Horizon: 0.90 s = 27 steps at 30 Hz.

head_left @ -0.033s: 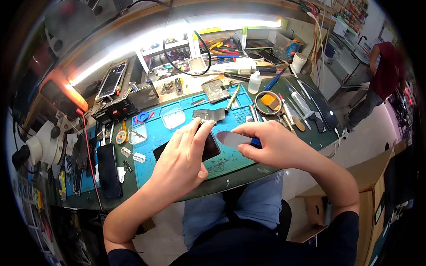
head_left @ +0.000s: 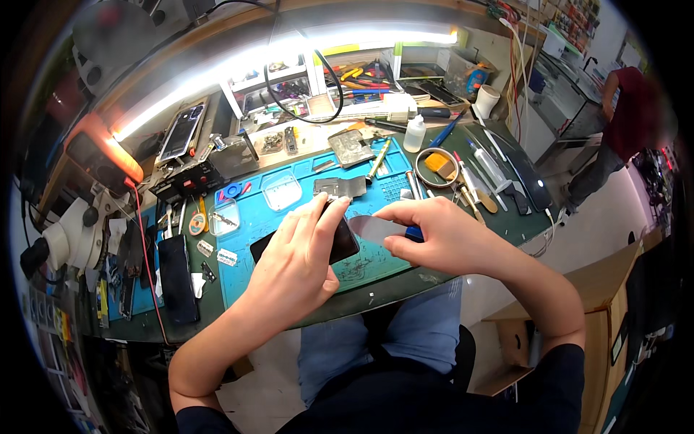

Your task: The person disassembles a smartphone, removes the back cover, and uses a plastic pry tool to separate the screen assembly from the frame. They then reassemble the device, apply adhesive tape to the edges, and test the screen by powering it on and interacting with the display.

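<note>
A black smartphone [head_left: 345, 244] lies on the blue work mat [head_left: 390, 264], much of it covered by my left hand [head_left: 296, 249]. That hand grips it across the body, fingers pointing away from me and thumb at the near side. My right hand [head_left: 426, 230] is closed on a thin metal pry blade [head_left: 370, 228] with a blue handle [head_left: 414, 233]. The blade's rounded tip is at the phone's right edge; I cannot tell whether it is inserted. Just beyond my left fingertips lies a dark metal plate with a grey flap [head_left: 350, 187].
Left of the mat lie another black phone [head_left: 177, 278] and razor blades [head_left: 227, 257]. A clear plastic box [head_left: 281, 190] sits on the mat. Beyond my right hand are a round tin with a brush [head_left: 437, 168], a dropper bottle [head_left: 415, 134] and a syringe [head_left: 488, 165]. A person [head_left: 625, 123] stands at far right.
My right hand has shifted slightly left, bringing the pry blade's tip closer against the phone's right edge. My left hand and the phone stay in place.
</note>
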### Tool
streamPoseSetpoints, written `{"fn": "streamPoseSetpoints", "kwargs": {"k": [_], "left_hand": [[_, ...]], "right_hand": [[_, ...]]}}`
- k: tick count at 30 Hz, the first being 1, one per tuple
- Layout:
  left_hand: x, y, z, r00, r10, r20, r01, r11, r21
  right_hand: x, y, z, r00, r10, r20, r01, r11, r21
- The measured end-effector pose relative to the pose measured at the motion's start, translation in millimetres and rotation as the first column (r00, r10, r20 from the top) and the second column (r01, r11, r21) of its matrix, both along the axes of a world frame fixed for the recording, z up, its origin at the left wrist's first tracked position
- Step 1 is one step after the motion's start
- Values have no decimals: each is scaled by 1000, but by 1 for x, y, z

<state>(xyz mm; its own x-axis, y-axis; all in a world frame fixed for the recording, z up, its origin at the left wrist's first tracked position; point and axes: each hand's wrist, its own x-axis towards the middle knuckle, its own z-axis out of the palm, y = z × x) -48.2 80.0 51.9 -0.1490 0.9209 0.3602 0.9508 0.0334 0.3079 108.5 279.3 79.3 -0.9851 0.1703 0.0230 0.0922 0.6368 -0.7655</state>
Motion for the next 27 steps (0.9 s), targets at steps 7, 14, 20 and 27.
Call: {"fn": "streamPoseSetpoints", "kwargs": {"k": [7, 14, 20, 27], "left_hand": [[2, -5, -1, 999, -2, -52, 1, 1000, -11], [1, -5, -7, 995, -57, -77, 58, 998, 23], [-1, -9, -11, 997, -62, 54, 61, 998, 9], [-9, -2, -29, 994, 65, -84, -60, 997, 58]], "right_hand": [[-10, -2, -7, 999, 40, 32, -38, 997, -69], [-23, -5, -3, 987, -7, 159, 40, 978, -206], [-23, -8, -11, 982, -46, 184, 90, 967, -240], [-23, -7, -27, 996, -87, 6, 87, 969, -230]]}}
